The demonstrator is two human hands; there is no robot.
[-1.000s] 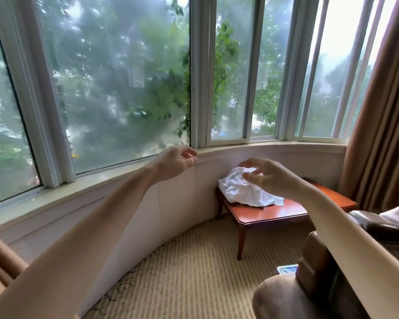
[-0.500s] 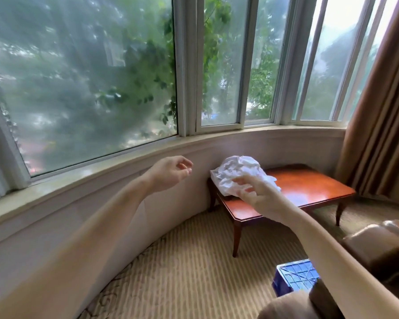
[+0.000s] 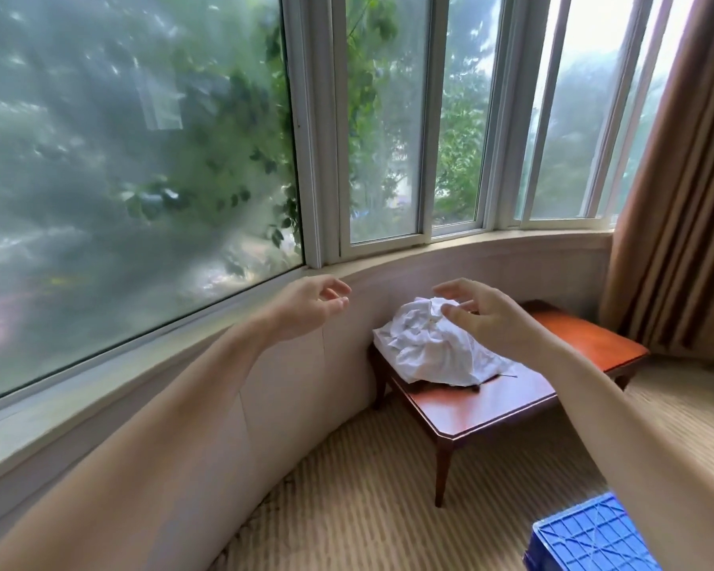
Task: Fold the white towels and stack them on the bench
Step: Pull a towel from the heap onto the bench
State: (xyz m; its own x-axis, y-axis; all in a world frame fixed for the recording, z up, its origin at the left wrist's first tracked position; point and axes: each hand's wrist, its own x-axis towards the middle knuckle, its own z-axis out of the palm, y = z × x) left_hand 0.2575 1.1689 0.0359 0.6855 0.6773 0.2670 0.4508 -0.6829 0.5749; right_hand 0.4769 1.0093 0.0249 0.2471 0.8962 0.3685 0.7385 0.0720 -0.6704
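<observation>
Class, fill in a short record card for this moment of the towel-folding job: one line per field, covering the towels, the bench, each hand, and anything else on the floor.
towels: white towels, one crumpled, unfolded heap
bench: wooden bench below the window; the heap lies on its left part
left hand: raised in front of the wall, fingers relaxed, holding nothing
right hand: open, in front of the heap's top; contact cannot be told
floor: blue crate at lower right
task state: nothing folded or stacked yet
</observation>
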